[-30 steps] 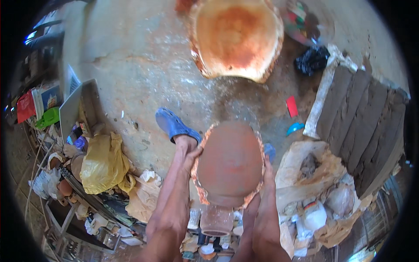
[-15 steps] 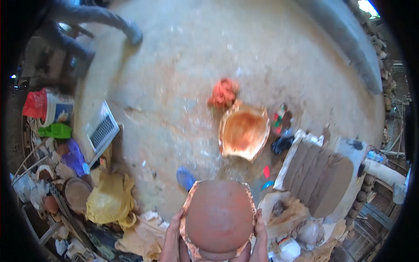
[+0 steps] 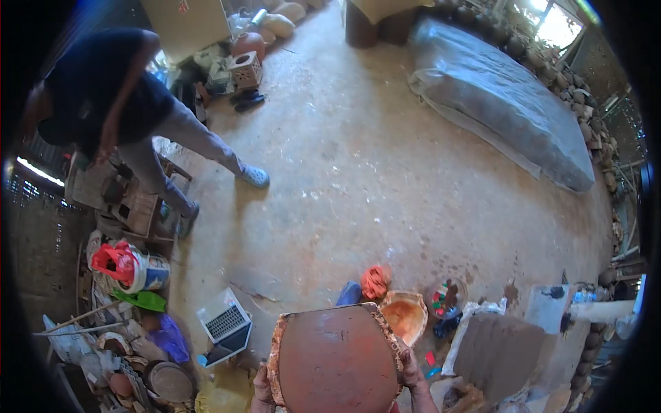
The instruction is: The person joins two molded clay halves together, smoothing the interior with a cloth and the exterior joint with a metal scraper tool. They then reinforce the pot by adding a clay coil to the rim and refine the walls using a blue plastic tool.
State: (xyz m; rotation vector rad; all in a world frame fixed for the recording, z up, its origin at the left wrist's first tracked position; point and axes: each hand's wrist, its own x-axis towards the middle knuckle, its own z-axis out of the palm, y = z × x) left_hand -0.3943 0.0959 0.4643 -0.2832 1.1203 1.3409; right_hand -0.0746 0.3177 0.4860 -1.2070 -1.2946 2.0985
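At the lower middle I hold a large rounded mould [image 3: 337, 358] with a pale, speckled, chipped rim and a smooth face of brown clay. My left hand [image 3: 262, 389] is closed on its left edge, and my right hand [image 3: 412, 375] grips the right edge. The mould's lower end runs out of the picture. Just beyond it on the floor lies a second, hollow mould [image 3: 405, 315], orange-brown inside and partly hidden by the one I hold. A crumpled red cloth [image 3: 376, 282] lies beside that, next to a blue rounded shape [image 3: 349, 294], perhaps a shoe.
On the right is a thick slab of brown clay [image 3: 499, 354]. A laptop [image 3: 226, 325] stands on the floor at left, near a bucket [image 3: 148, 270] and piled pots. Further off, a person [image 3: 131, 103] bends over at left. A plastic-covered heap [image 3: 502, 103] lies at far right.
The view has tipped up, so floor things sit lower and the bending person shows more fully. The clay-faced mould stays in both my hands. The blue shape is now beside the red cloth.
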